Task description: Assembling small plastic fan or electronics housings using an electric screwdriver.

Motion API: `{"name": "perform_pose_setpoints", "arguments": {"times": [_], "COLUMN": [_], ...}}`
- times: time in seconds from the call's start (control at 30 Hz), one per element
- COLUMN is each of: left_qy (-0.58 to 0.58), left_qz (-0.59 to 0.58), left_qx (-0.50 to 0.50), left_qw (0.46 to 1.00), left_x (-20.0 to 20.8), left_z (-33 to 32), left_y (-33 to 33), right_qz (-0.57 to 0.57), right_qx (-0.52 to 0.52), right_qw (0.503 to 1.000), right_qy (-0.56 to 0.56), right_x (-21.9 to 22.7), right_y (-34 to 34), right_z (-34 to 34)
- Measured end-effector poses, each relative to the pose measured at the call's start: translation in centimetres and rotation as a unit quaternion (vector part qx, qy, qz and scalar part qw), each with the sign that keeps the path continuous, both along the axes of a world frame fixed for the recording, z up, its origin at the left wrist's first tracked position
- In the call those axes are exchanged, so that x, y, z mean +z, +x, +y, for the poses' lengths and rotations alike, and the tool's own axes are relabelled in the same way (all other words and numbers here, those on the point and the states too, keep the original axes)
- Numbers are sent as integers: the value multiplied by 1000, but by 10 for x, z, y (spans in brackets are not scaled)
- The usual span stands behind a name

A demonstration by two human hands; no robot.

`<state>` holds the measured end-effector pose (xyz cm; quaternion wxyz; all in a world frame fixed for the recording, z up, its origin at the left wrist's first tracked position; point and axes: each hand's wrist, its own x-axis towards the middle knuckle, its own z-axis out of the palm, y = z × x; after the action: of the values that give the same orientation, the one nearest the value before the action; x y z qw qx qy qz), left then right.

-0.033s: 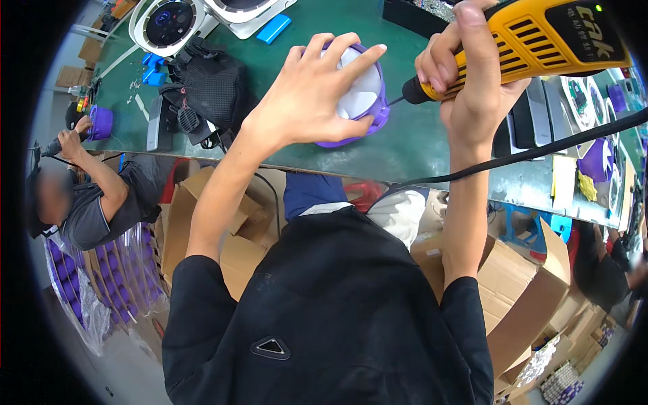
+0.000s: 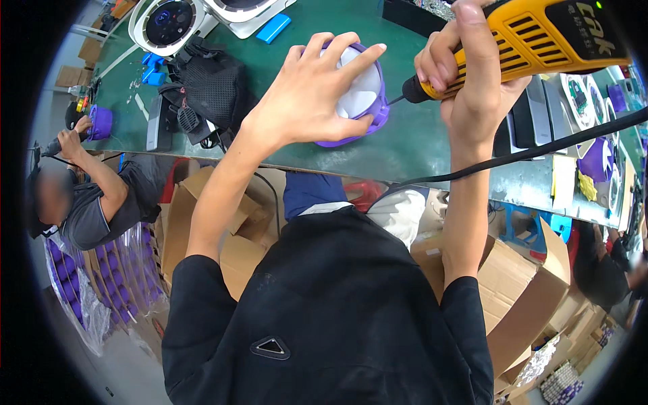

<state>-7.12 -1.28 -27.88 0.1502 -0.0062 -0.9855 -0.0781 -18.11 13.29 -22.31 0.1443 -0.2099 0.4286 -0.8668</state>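
My left hand [image 2: 314, 88] is wrapped over a round purple housing with a white inner face [image 2: 358, 101], pressing it on the green workbench. Its fingers reach across the top and the thumb lies along the near rim. In my right hand [image 2: 472, 74] is a yellow and black electric screwdriver [image 2: 533, 40], held almost level. Its thin bit points left and meets, or nearly meets, a small tab on the housing's right side. Whether a screw sits there is too small to tell. The screwdriver's black cable [image 2: 540, 147] passes in front of my right forearm.
Left on the bench [image 2: 412, 145] lie a black mesh bag [image 2: 209, 88], blue blocks [image 2: 273, 29] and white devices [image 2: 169, 23]. Dark flat boxes [image 2: 533, 115] and circuit boards [image 2: 577, 94] are at right. A co-worker [image 2: 101, 196] handles another purple housing [image 2: 101, 123] at far left. Cardboard boxes [image 2: 513, 283] stand below.
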Motion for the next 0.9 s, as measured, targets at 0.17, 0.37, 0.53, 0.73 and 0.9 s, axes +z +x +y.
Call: {"name": "perform_pose_setpoints", "arguments": {"times": [0.17,0.37,0.53,0.73,0.9], "left_qy": [3,-12,-3,-1,-27], "left_qz": [3,22,8,11,5], "left_qx": [-5,-6,-5,-8,-11], "left_qw": [1000,1000,1000,1000,1000], "left_x": [-1,-3,-2,-3,-4], "left_z": [-1,-2,-1,0,-1], "left_y": [0,0,1,0,0], "right_qz": [28,19,26,63,177], "right_qx": [41,10,20,51,67], "right_qw": [999,1000,999,995,980], "right_qy": [19,3,24,50,55], "right_x": [-4,1,0,5,6], "right_y": [-2,2,-1,-5,-3], "right_z": [1,-1,1,1,-14]}}
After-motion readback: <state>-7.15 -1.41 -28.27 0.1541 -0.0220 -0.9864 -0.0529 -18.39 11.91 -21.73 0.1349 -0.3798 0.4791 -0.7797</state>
